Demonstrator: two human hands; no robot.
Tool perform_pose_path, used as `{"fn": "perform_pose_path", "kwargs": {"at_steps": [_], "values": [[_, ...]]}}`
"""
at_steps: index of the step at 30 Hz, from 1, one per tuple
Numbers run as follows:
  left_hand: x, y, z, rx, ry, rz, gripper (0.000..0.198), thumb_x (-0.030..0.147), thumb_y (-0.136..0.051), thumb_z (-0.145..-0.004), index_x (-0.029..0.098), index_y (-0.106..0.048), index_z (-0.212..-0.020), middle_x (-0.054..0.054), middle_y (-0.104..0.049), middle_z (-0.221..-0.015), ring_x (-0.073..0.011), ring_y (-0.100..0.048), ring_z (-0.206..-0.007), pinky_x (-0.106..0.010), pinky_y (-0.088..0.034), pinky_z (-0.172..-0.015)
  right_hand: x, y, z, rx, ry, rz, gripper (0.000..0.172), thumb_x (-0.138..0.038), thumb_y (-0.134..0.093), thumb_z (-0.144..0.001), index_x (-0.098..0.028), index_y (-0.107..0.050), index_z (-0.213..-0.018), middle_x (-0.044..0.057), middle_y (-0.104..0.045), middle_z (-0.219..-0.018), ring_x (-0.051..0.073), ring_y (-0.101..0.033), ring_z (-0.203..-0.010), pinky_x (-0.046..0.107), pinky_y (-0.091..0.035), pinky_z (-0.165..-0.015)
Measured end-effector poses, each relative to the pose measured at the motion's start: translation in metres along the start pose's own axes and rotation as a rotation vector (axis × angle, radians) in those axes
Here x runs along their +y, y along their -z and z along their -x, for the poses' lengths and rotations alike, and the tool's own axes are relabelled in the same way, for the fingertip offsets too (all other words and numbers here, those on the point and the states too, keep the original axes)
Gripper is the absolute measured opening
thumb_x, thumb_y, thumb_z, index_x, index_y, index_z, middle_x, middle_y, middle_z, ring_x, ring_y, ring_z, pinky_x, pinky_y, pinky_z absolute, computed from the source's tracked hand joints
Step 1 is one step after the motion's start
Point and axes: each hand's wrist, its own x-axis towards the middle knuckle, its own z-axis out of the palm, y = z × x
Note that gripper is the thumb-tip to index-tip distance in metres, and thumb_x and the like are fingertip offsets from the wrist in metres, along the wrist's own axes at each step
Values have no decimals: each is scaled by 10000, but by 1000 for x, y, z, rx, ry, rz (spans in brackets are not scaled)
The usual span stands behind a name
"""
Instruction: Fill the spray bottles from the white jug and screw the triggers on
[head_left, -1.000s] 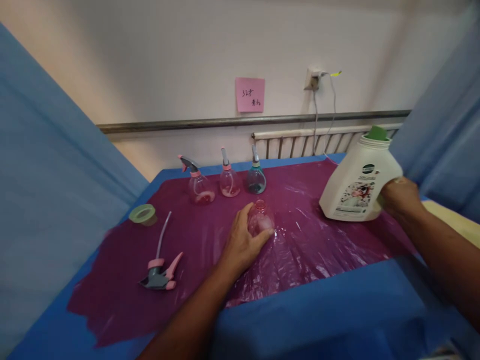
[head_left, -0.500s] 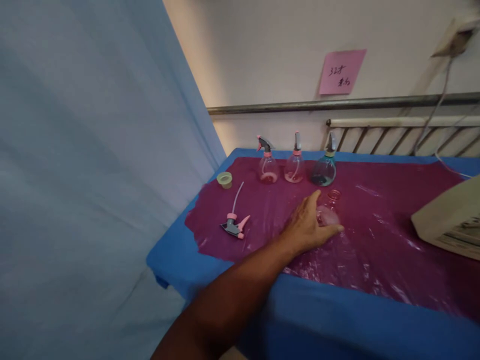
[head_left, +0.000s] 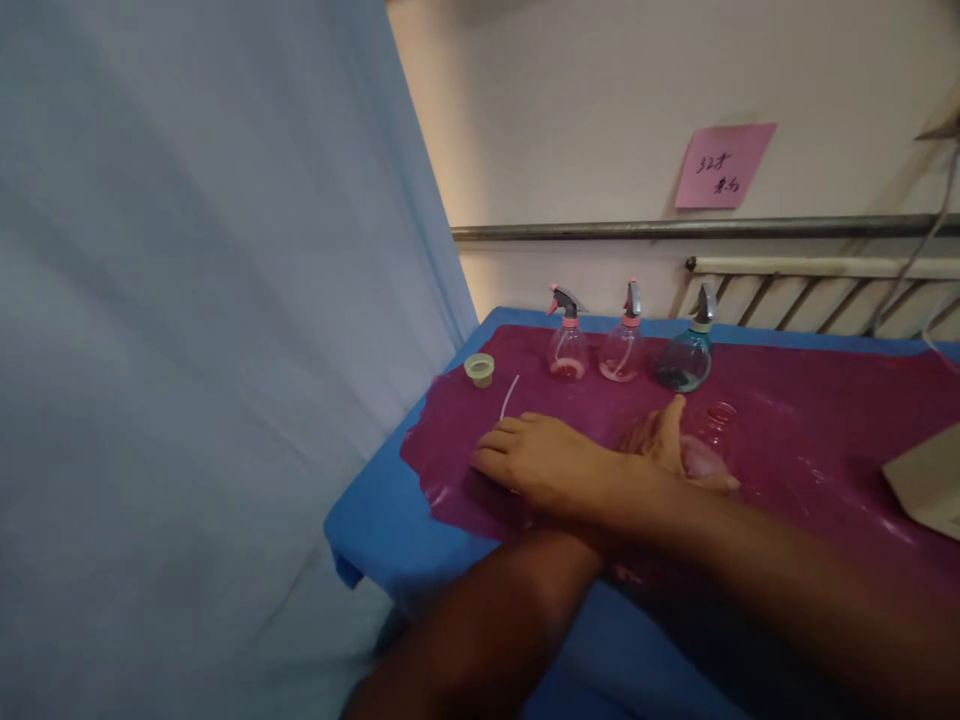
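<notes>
My left hand (head_left: 664,440) is wrapped around a clear pink spray bottle (head_left: 709,450) without its top, upright on the purple plastic sheet (head_left: 780,450). My right arm crosses over my left forearm. At its end, my right hand (head_left: 536,455) is curled over a trigger spray head, which it hides except for the thin dip tube (head_left: 510,395) poking out behind the fingers.
Along the back stand two pink spray bottles (head_left: 568,355) (head_left: 621,355) and a teal one (head_left: 686,358). A small pale-green cup-like piece (head_left: 480,370) sits at left. A beige container (head_left: 926,480) is at right. A blue curtain (head_left: 225,300) hangs at left.
My right hand has come in from the right, across my left arm, onto the spray head. My left hand stays at the bottle. The view has shifted slightly left.
</notes>
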Motion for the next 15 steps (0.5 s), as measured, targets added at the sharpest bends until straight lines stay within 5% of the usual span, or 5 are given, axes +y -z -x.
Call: {"fn": "perform_pose_path", "kwargs": {"at_steps": [3, 7, 12, 15], "values": [[-5, 5, -5, -129, -57, 64, 1302, 340, -1050, -768, 230, -316, -1837, -219, -548, -1755, -465, -545, -1630, -582, -511, -1342, 16, -17, -31, -143, 16, 90, 183, -177, -664, -1101, -139, -773, -1243, 133, -824, -1205, 261, -740, -1112, 388, -549, -851], [-11, 7, -13, -167, -86, 129, 1237, 391, -986, -825, 217, -296, -1837, -246, -508, -1772, -485, -485, -1663, -622, -443, -1371, 28, -23, -40, -214, -44, 127, 172, -213, -698, -1093, -135, -803, -1205, 107, -843, -1196, 242, -759, -1111, 335, -568, -822], [-15, 6, -16, -167, -73, 157, 1145, 429, -943, -820, 267, -358, -1790, -199, -472, -1809, -481, -444, -1688, -632, -397, -1393, 21, -6, -34, -170, -76, 161, 234, -264, -580, -1165, -209, -806, -1194, 28, -837, -1210, 199, -732, -1096, 303, -593, -842], [-16, 4, -17, -117, -83, 170, 1072, 417, -922, -814, 247, -420, -1747, -187, -518, -1771, -477, -485, -1655, -604, -412, -1387, 20, 9, -22, -16, -74, 115, 335, -306, -458, -1215, -208, -763, -1317, 63, -794, -1337, 225, -705, -1201, 346, -608, -949]]}}
